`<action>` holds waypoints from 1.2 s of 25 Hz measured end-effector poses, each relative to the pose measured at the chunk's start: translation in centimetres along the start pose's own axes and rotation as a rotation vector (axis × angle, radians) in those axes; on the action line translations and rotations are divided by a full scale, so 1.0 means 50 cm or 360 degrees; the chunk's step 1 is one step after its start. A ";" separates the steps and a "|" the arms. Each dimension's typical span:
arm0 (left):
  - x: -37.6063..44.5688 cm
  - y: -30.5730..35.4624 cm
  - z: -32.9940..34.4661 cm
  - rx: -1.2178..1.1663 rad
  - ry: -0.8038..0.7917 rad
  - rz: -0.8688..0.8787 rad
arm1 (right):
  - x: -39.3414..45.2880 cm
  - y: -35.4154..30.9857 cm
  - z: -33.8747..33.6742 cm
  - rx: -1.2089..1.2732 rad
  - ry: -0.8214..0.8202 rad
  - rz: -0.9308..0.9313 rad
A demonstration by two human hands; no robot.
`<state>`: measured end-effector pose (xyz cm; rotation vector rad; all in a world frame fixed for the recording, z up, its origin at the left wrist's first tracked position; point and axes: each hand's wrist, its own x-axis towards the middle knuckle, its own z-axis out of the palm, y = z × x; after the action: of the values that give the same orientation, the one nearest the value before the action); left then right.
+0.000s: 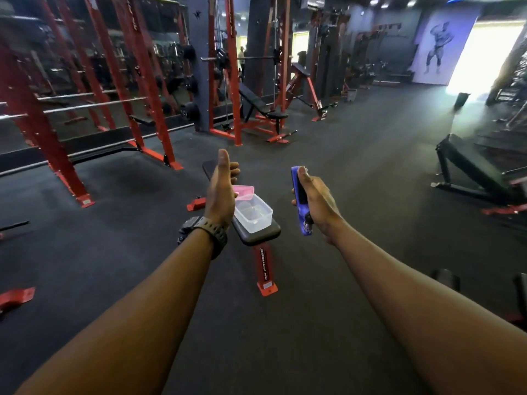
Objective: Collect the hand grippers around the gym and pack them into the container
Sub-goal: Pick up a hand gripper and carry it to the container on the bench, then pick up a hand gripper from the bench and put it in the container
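Note:
My right hand (315,199) grips a blue hand gripper (300,199), its spring end pointing down toward me. A clear plastic container (253,213) stands open on the near end of a black flat bench (258,233), and it looks empty. Its pink lid (243,192) lies just behind it. My left hand (221,189) is stretched out above the bench to the left of the container, fingers relaxed, holding nothing. The gripper hangs in the air to the right of the container, apart from it.
The bench stands on a red foot (266,273) in the middle of a dark rubber floor. Red racks (137,81) line the left. An incline bench (258,105) is farther back, and another black bench (470,169) sits at the right.

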<state>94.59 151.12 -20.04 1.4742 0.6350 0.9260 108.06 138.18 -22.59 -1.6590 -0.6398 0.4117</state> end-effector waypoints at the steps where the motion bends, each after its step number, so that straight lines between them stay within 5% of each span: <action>1: 0.049 -0.026 0.013 0.0003 0.0006 -0.0008 | 0.056 0.020 0.006 -0.0002 -0.0008 0.0007; 13: 0.650 -0.289 0.163 0.0048 0.0262 -0.0199 | 0.749 0.223 0.102 -0.0163 -0.0273 0.0144; 25: 1.163 -0.690 0.168 0.0017 0.0335 -0.0712 | 1.269 0.497 0.374 -0.0432 -0.0636 0.0374; 30: 1.258 -0.890 0.174 0.0031 0.0447 -0.0934 | 1.409 0.718 0.493 -0.0929 -0.1082 0.0069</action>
<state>141.11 204.19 -52.18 1.0817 1.2081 0.6625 154.97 197.41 -56.53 -2.0868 -1.3214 0.9012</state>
